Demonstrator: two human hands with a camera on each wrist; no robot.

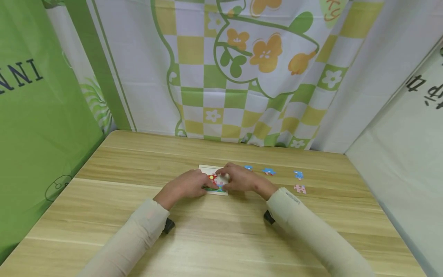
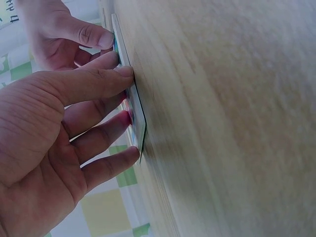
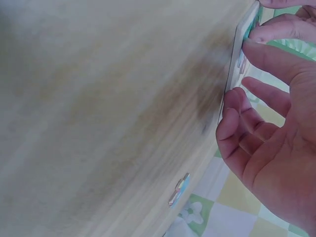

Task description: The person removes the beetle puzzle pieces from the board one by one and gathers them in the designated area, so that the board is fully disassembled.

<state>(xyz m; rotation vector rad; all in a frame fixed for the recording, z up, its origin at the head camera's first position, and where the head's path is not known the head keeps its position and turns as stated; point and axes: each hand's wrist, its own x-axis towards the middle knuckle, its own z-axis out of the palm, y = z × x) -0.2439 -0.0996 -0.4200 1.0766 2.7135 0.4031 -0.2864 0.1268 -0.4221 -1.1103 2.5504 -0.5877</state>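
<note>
A small jigsaw puzzle board with a pale rim lies flat on the table, partly filled with red, green and blue picture pieces. My left hand rests over its left side, thumb at the near edge and fingertips touching the board in the left wrist view. From the right comes my right hand. Its thumb presses on the near right part of the board, while the other fingers bend loosely beside the right edge. The hands cover much of the picture, and I see no loose piece pinched by either one.
Loose jigsaw pieces lie right of the board on the wooden table: blue pieces, another blue piece and a pink piece. A patterned curtain hangs behind the far edge, with a green cloth at left.
</note>
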